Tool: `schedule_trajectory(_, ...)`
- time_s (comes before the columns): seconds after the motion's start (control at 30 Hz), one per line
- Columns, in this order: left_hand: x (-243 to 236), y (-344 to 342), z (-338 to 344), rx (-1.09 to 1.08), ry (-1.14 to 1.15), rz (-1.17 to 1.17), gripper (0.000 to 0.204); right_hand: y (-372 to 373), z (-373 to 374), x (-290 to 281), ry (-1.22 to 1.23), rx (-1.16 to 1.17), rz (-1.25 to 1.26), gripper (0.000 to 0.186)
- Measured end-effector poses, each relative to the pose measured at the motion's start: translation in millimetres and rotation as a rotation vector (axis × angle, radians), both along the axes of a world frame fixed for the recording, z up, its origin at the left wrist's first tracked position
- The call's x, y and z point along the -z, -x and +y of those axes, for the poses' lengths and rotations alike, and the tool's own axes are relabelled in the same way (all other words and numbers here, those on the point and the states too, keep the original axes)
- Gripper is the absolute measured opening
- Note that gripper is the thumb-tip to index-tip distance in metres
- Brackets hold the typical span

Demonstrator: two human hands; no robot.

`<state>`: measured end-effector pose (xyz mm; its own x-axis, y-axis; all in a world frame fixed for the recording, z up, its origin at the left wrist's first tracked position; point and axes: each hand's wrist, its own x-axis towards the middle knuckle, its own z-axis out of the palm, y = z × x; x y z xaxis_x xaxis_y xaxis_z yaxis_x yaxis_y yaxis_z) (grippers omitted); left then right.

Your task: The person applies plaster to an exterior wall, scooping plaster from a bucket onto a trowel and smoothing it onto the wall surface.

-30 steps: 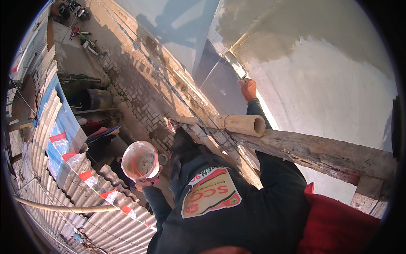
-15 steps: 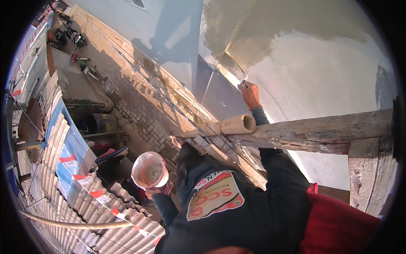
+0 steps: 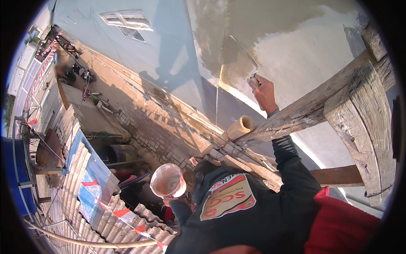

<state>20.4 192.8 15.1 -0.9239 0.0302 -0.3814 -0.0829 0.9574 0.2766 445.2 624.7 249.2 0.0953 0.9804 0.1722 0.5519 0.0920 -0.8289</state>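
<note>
My right hand [image 3: 264, 94] is closed around the handle of a plastering trowel [image 3: 244, 51], seen nearly edge-on. Its blade lies against the wall [image 3: 292, 55], where a damp grey-brown coat of plaster [image 3: 262, 21] borders a paler area. My right forearm passes behind a rough timber beam [image 3: 292, 114]. Low on the left, my left hand [image 3: 170, 200] grips the rim of a whitish bucket [image 3: 179, 188], its inside smeared with grey and reddish residue. The left fingers are partly hidden by the bucket.
A bamboo pole end [image 3: 240, 127] and a thick upright timber [image 3: 359, 131] stand close to my right arm. Far below runs a paved alley [image 3: 156, 144] with parked motorcycles [image 3: 82, 73]. Corrugated roofing [image 3: 63, 169] and a red-and-white flag string [image 3: 120, 212] lie at left.
My view has turned, shifting the bucket and alley rightward in the picture. The trowel has moved up the wall, away from the lower edge of the damp coat. Both hands keep their holds.
</note>
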Motion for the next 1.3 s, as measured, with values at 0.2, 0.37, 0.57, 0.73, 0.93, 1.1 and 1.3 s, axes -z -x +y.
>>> schedule_trajectory(0.2,14.4,8.2,-4.6,0.109,0.077,0.064,0.016,2.1,-13.4,11.8,-0.084,-0.08,-0.095,0.028)
schedule_trajectory(0.37,13.8,12.4,-2.9,0.115,0.067,0.059,0.014,9.7,-9.7,38.0,0.062,-0.171,-0.015,0.032)
schedule_trajectory(0.57,16.2,14.0,-5.3,0.104,0.059,0.048,0.013,8.7,15.3,27.2,0.091,-0.199,-0.005,0.027)
schedule_trajectory(0.73,18.8,13.7,-8.3,0.092,0.062,0.033,0.012,2.9,28.5,-15.8,0.082,-0.266,0.097,0.026)
schedule_trajectory(0.93,20.1,12.2,-6.9,0.072,0.061,0.011,0.013,18.8,29.4,-53.9,0.063,-0.261,0.211,0.028)
schedule_trajectory(1.1,20.1,9.9,-4.0,0.068,0.077,-0.018,0.013,5.4,49.7,31.5,0.4,-0.26,0.201,0.026)
schedule_trajectory(1.3,3.9,0.7,-2.3,0.009,0.062,-0.041,0.013,10.6,41.3,50.0,0.223,-0.198,-0.132,0.026)
